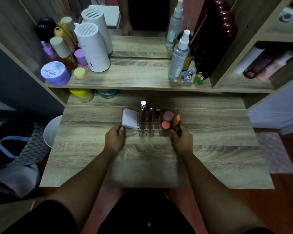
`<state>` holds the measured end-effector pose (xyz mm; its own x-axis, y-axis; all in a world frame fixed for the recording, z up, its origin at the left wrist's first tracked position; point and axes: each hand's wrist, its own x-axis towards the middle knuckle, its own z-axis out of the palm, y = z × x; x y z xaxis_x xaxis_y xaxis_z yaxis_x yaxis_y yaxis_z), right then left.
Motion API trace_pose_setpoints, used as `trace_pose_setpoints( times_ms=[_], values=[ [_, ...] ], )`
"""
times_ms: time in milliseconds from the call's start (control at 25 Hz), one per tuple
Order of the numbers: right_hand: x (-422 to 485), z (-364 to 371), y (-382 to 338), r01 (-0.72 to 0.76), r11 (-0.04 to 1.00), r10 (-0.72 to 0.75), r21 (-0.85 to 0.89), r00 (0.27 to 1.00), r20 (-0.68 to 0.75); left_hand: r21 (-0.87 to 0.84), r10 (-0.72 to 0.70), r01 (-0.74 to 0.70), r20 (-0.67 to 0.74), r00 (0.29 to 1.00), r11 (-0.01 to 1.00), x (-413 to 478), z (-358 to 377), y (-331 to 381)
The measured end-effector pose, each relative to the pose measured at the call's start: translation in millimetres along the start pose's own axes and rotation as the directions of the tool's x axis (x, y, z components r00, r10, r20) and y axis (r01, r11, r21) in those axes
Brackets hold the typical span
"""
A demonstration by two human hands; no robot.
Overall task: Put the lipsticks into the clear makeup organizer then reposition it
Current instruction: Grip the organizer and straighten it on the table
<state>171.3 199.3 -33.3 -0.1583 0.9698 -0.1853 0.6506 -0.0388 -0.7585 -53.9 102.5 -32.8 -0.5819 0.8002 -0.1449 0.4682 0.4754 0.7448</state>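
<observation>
The clear makeup organizer [149, 130] stands on the wooden desk [91, 157], near the middle toward the back. Several lipsticks [146, 112] stand upright in its centre slots, one with a silver cap. A white compact [130, 118] lies in its left section, and pink and orange sponges [167, 119] fill the right section. My left hand [115, 138] grips the organizer's left front corner. My right hand [182, 139] grips its right front corner. Both hands are slightly blurred.
A raised shelf [134, 81] behind the organizer carries a purple jar [55, 73], bottles, a white cylinder [92, 48], a spray bottle [178, 56] and two small figurines [193, 76]. A mirror stands behind. A white bin [52, 130] sits left of the desk.
</observation>
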Motion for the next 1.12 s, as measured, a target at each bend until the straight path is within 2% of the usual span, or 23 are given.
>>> trace_pose_setpoints(
  times_ms=[440,840,1120],
  values=[
    [6.0,5.1,8.0,-0.088,0.993,0.092,0.080,0.995,-0.048,-0.040,-0.063,0.064,0.036,0.997,0.997,6.7,-3.1,-3.6],
    [6.2,3.1,12.7,-0.078,0.990,0.087,0.120,0.993,-0.074,0.025,0.011,-0.012,0.040,0.999,1.000,9.9,-3.2,-1.8],
    [6.6,-16.6,19.4,-0.091,0.983,0.105,0.162,0.991,-0.078,0.007,0.055,-0.056,0.075,0.996,0.998,6.0,10.8,10.8]
  ],
)
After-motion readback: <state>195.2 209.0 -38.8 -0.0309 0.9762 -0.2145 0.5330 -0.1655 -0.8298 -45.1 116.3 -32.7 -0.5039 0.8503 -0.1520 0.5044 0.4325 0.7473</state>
